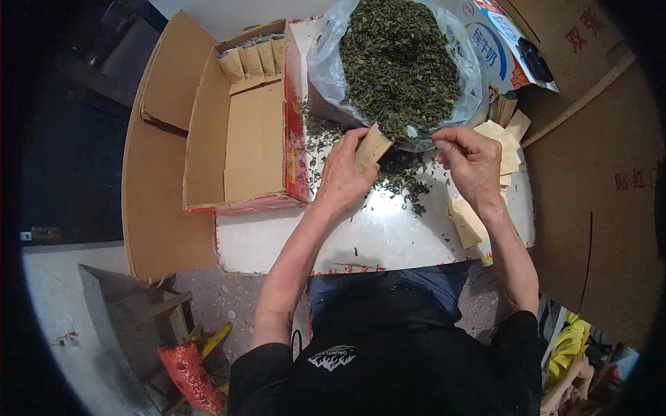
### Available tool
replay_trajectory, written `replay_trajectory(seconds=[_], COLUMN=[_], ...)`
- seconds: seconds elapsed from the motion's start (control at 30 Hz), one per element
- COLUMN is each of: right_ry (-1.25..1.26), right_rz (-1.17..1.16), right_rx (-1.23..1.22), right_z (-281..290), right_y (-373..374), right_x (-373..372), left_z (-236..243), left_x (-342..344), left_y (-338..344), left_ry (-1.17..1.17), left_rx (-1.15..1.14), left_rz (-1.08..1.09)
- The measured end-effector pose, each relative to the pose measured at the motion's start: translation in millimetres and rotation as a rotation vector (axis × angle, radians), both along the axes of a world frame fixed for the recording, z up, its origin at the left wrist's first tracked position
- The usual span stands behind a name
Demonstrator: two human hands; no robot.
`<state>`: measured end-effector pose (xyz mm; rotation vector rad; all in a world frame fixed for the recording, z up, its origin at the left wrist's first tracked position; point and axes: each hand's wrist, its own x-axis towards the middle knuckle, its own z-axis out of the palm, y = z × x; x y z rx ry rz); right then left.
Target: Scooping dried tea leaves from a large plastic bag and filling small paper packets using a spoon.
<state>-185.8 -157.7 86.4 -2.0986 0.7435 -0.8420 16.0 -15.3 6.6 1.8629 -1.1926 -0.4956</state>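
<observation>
My left hand [342, 177] grips a small tan paper bag [374, 145], held upright at a tilt at the front of a large plastic bag of dark dried leaves [399, 66]. To its right, my right hand [472, 163] has its fingers pinched together near the plastic bag's front rim; I cannot make out what is between them. Loose leaves [402, 180] are scattered on the white tabletop beneath my hands. More flat paper bags [468, 225] lie at the right, partly under my right forearm.
An open cardboard box [205, 166] with several filled paper bags [250, 62] in its back end stands left. Cardboard sheets [152, 215] flank it. A printed carton [496, 48] is at back right, beside a large brown board [596, 173]. Assorted objects [191, 374] lie below the table.
</observation>
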Motion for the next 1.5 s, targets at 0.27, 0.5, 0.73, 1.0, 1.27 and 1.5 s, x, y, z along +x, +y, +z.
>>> replay_trajectory(seconds=[0.27, 0.5, 0.73, 1.0, 1.27, 1.5], right_ry=[0.007, 0.035, 0.055, 0.069, 0.087, 0.112], right_rz=[0.024, 0.063, 0.058, 0.069, 0.133, 0.178], right_rx=[-0.067, -0.205, -0.194, -0.234, -0.418, -0.451], right_z=[-2.1, -3.4, 3.4, 0.2, -3.3, -5.2], right_y=[-0.9, -3.4, 0.1, -2.3, -4.6, 0.8], right_x=[0.0, 0.7, 0.6, 0.9, 3.1, 7.8], left_z=[-1.2, 3.5, 4.9, 8.0, 11.0, 5.4], left_x=[1.3, 1.1, 0.5, -0.3, -1.9, -3.0], left_y=[0.5, 0.5, 2.1, 1.1, 0.1, 0.7], left_ry=[-0.029, 0.045, 0.035, 0.050, 0.027, -0.031], left_rx=[-0.014, 0.020, 0.030, 0.036, 0.044, 0.018], left_rz=[-0.021, -0.036, -0.039, -0.046, -0.043, -0.041])
